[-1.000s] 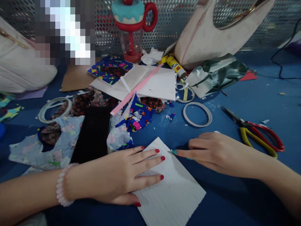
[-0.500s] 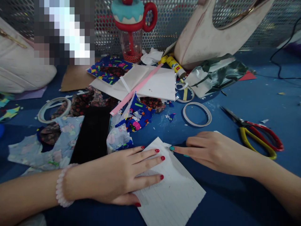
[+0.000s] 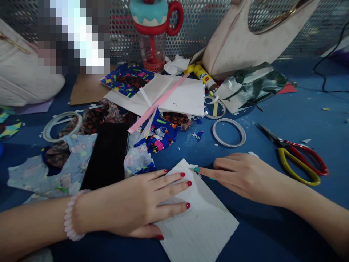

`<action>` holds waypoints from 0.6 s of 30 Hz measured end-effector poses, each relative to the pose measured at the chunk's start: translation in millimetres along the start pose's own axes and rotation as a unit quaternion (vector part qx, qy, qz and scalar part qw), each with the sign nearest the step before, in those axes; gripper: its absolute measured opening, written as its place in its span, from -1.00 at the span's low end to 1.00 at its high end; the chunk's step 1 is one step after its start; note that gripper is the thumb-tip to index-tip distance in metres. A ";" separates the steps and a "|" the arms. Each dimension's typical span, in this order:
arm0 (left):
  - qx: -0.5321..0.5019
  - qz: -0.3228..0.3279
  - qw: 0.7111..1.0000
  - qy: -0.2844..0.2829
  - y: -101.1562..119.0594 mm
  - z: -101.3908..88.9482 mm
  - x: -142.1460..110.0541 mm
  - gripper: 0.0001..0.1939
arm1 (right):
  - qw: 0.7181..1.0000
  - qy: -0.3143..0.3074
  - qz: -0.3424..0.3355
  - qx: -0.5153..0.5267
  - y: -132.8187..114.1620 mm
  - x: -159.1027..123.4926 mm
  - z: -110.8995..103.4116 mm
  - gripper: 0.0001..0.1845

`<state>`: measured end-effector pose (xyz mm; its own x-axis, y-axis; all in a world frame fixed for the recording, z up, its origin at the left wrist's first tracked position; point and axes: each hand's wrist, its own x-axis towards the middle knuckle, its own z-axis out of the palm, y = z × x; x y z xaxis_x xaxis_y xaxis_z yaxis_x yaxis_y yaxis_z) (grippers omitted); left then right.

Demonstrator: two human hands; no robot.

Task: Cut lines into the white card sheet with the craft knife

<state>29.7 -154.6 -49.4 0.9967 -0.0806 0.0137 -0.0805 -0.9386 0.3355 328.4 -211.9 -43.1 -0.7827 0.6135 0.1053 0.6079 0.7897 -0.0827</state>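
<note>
White sheet (image 3: 201,218) under splayed left hand (image 3: 136,203)

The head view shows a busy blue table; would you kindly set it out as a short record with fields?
Left hand: spread flat on the white sheet
Right hand: index fingertip at the sheet's upper right edge, beside a small white strip
Right side: scissors with one red handle and one yellow
Left side: flat black object beyond the left hand
Back: lidded cup with red handle; yellow glue stick
</note>
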 end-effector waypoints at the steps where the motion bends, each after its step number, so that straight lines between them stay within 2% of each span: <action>1: 0.000 0.000 1.000 -0.001 -0.1 0.0 -0.1 -0.41 | 1.000 0.001 0.001 -0.001 -0.2 -0.2 0.3 -0.60; 13: 0.000 0.001 1.000 -0.005 -0.1 -0.8 0.7 -0.41 | 0.999 0.012 0.023 -0.022 -3.4 -0.1 4.6 -0.61; 18: 0.005 0.001 1.000 -0.009 0.1 -0.7 0.7 -0.42 | 0.995 0.054 0.079 -0.021 -10.3 5.1 12.5 -0.60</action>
<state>30.4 -154.5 -48.7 0.9960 -0.0891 -0.0022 -0.0835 -0.9419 0.3253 316.5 -216.9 -54.1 -0.6592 0.7248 0.2002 0.7292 0.6812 -0.0652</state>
